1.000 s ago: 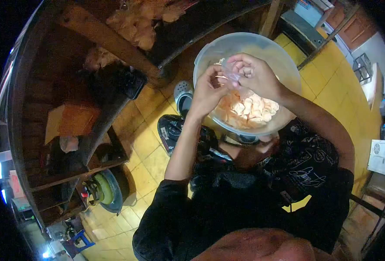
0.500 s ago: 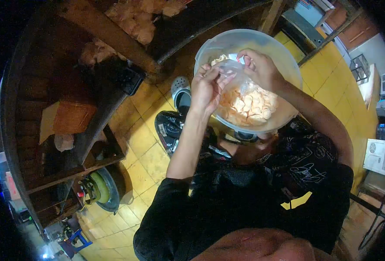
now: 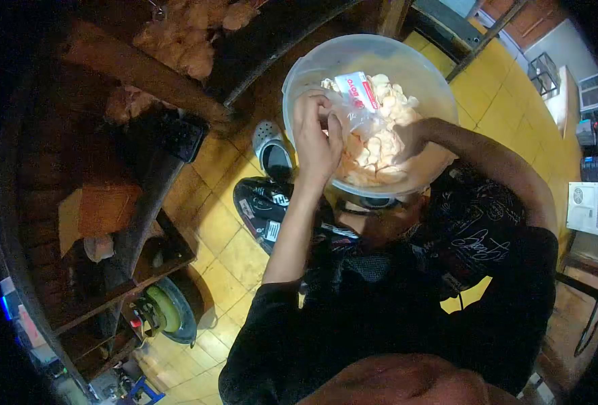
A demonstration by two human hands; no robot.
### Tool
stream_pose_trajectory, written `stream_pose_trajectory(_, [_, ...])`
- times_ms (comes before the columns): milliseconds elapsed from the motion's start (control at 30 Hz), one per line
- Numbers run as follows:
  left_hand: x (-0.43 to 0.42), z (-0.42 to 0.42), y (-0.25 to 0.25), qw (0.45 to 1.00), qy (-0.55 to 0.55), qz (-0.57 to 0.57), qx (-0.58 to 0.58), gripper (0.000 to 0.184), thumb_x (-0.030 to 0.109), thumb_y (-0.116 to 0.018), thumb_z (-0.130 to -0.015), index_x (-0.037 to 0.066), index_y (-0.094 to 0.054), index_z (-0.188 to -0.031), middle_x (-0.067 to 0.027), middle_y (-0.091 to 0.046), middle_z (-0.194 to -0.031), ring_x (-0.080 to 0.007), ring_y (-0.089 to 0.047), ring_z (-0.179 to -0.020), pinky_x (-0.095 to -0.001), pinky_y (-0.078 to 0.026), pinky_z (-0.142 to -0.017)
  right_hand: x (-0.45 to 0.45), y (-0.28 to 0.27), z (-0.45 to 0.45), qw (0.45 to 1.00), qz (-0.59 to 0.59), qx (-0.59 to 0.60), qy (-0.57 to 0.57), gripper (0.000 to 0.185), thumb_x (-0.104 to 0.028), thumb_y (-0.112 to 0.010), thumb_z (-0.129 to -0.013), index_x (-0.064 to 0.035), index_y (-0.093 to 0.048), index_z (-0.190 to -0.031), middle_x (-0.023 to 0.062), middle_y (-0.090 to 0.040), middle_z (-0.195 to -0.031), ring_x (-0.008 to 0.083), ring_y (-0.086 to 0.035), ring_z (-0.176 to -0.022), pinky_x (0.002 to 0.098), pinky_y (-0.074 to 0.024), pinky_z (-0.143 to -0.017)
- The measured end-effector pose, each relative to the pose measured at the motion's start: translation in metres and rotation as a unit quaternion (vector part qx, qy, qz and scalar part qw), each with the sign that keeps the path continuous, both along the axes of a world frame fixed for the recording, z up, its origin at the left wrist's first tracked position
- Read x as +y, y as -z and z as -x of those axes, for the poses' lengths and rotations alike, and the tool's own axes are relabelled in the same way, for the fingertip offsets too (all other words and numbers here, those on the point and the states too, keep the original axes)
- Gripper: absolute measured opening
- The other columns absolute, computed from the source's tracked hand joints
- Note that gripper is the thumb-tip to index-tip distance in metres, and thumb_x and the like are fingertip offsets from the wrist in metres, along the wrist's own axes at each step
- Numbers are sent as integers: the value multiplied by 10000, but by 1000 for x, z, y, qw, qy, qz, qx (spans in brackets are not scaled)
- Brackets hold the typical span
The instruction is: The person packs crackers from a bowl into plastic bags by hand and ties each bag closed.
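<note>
Plastic bag [image 3: 358,106]: where is it hanging?

It is hanging just beside the fingers of the left hand [image 3: 319,128], within the mouth of the tub [image 3: 440,84]. A white label [image 3: 359,90] with red print is showing on it, past those fingertips.

How are the left fingers standing?

They are curling narrow, thumb close by, and are pinching the near side of the bag.

And the right hand [image 3: 412,139]?

It is resting low in the tub, across the bag from the left fingers. Its fingertips are pointing into the chips [image 3: 378,150] and shade is covering them, so I can't tell whether they are holding any.

What else is lying about?

Pale, wavy chips are lying below the fingers of both hands. A grey clog [image 3: 267,138] is sitting outside the tub, to the left of the left fingers. Farther left of them, a cardboard box [image 3: 103,209] is standing on a dark shelf.
</note>
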State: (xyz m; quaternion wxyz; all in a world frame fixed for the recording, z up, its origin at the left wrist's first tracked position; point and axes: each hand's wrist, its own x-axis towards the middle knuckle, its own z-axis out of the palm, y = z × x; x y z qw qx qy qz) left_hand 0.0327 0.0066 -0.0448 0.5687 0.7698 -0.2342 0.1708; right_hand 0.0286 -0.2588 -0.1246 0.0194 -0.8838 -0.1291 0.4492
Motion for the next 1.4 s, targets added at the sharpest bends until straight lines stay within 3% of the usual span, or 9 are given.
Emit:
stream_pose_trajectory(300, [4,-6,13,998,38,-38,-16,151,-109,-514,-781,-14,-631,-795,-173,-663,-976,-274,-666,-772,-336,-519,-649,73,-26,35,995,9,82,50,1202,-760,-652,-712,97,-217,-1433,353,-525,-1282,415,-555,-1195,474,-472,-967])
stream_pose_trajectory(367, [3,-4,12,999,40,-24,24,154,-101,-522,-787,-18,-645,-827,-188,-663,-920,-334,-663,-812,-366,-521,-711,69,22,51,990,2,-121,68,906,-494,-687,-762,90,-349,-1367,252,-641,-1088,395,-634,-1017,484,-508,-833])
stream_pose_trajectory(433, [2,-2,11,997,16,-66,26,161,-82,-505,-800,-11,-648,-816,-152,-670,-858,-220,-662,-641,-328,-513,-603,77,19,52,976,10,-194,96,704,-254,-701,-773,85,-426,-1325,197,-702,-997,372,-675,-945,490,-526,-761])
stream_pose_trajectory(533, [2,-3,12,995,5,-93,-22,153,-65,-519,-815,-12,-653,-867,-152,-653,-819,-238,-660,-667,-352,-512,-619,84,-43,29,998,-38,56,-12,804,-256,-627,-759,156,-334,-1383,270,-677,-1053,373,-666,-981,463,-538,-779])
stream_pose_trajectory(967, [-1,-1,7,990,36,-101,87,145,-73,-547,-823,-22,-647,-915,-174,-635,-852,-300,-653,-695,-378,-503,-657,78,-23,43,944,-302,83,104,430,-346,-528,-915,26,-617,-1111,189,-675,-1082,285,-623,-940,407,-493,-826])
stream_pose_trajectory(1133, [-1,-3,11,994,21,-102,26,136,-63,-528,-833,-18,-642,-890,-183,-650,-829,-342,-647,-711,-396,-502,-680,79,-42,40,896,-347,172,218,516,-425,-618,-899,-69,-553,-1267,108,-618,-1110,191,-597,-982,361,-536,-750])
stream_pose_trajectory(1233, [1,-7,21,988,6,-125,85,129,-46,-509,-850,-14,-632,-873,-195,-649,-792,-345,-647,-715,-410,-496,-674,73,-30,40,910,-407,48,64,531,-390,-616,-885,-71,-539,-1302,109,-622,-1107,176,-623,-941,355,-552,-660])
stream_pose_trajectory(1300, [2,-13,26,992,-7,-121,-33,150,10,-487,-921,2,-635,-906,-118,-657,-745,-159,-627,-561,-322,-486,-538,73,-26,41,908,-404,51,98,520,-361,-613,-880,-66,-546,-1302,123,-630,-1115,202,-633,-928,361,-554,-689])
stream_pose_trajectory(1400, [2,-11,24,991,-4,-123,52,156,14,-467,-926,-6,-621,-911,-109,-643,-692,-156,-621,-546,-318,-483,-534,76,-40,45,909,-387,56,144,496,-320,-627,-865,-61,-569,-1285,138,-651,-1105,241,-645,-909,372,-551,-734])
